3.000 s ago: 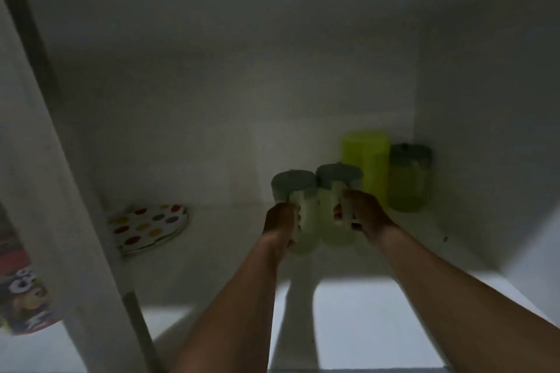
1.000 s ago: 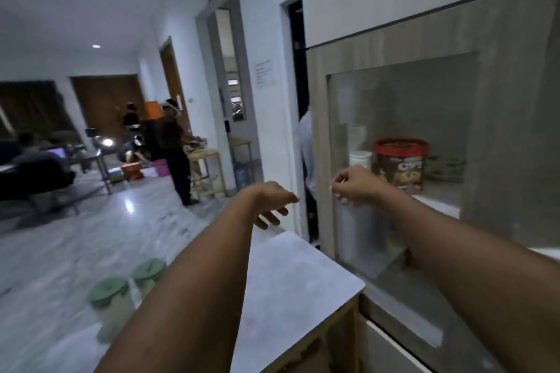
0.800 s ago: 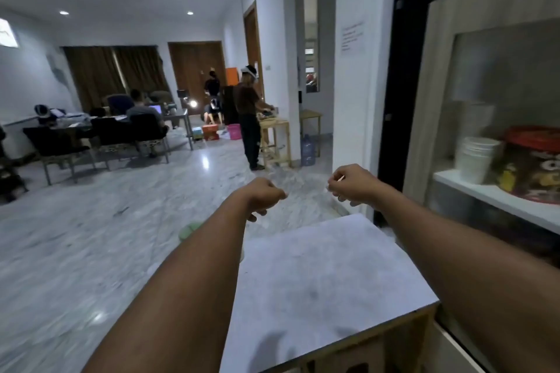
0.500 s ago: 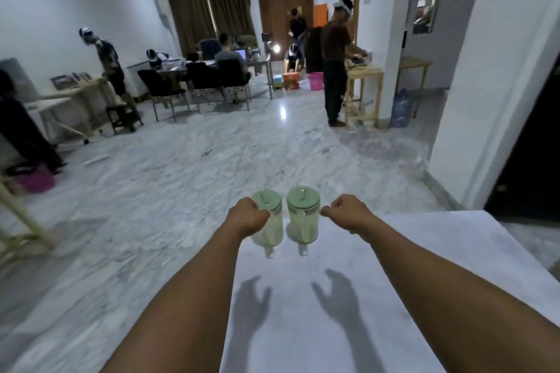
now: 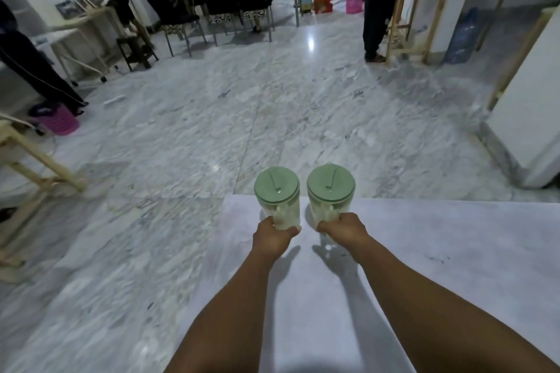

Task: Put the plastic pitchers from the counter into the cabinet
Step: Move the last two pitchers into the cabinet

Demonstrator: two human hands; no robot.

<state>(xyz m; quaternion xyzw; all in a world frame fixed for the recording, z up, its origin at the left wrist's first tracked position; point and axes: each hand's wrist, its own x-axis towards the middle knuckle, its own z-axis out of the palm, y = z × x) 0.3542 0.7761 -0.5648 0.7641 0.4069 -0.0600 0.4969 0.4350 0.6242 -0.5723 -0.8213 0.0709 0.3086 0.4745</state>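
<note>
Two clear plastic pitchers with green lids stand side by side near the far left corner of the white counter (image 5: 439, 251). My left hand (image 5: 274, 239) is closed around the handle of the left pitcher (image 5: 277, 191). My right hand (image 5: 342, 227) is closed around the handle of the right pitcher (image 5: 331, 188). Both pitchers are upright; whether they still touch the counter I cannot tell. The cabinet is out of view.
Beyond the counter's edge lies a marble floor (image 5: 272, 106). A wooden stand (image 5: 27, 157) is at the left, a white wall corner (image 5: 527, 118) at the right. Several people, chairs and tables fill the far end of the room.
I left two earlier pitchers in the cabinet and turned away from it to the counter. My hands reached two more pitchers and have closed on their handles.
</note>
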